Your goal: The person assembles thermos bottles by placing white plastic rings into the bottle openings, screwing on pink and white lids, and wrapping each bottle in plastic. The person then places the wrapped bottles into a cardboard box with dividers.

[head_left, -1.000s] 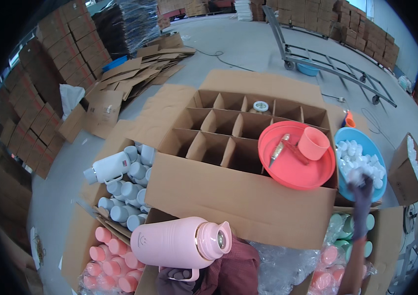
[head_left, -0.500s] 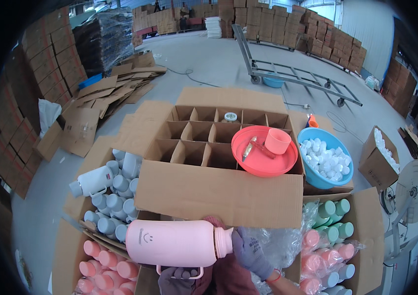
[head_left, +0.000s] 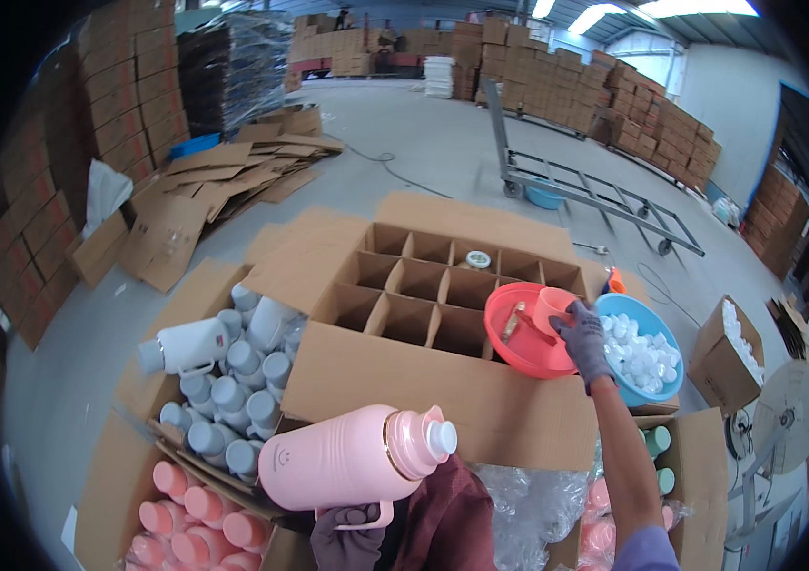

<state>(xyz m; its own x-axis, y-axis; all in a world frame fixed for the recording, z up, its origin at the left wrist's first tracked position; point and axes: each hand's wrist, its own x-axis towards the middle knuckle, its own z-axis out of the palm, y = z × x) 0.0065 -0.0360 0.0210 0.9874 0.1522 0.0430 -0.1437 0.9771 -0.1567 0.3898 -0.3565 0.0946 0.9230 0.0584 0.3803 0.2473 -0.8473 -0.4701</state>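
Head view: left hand (head_left: 347, 544) grips a pink flask (head_left: 333, 462); right hand (head_left: 583, 341), grip unclear, meets a cup (head_left: 549, 305) near the carton's (head_left: 433, 383) near-right corner.

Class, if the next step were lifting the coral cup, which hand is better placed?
Probably the right hand: it is at the coral cup in the red basin, while the left hand holds the pink flask by its handle.

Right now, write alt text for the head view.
Gloved left hand holds a stoppered pink cylindrical flask by its handle; gloved right hand at a pink cup in a round red basin atop a divided brown cardboard box.
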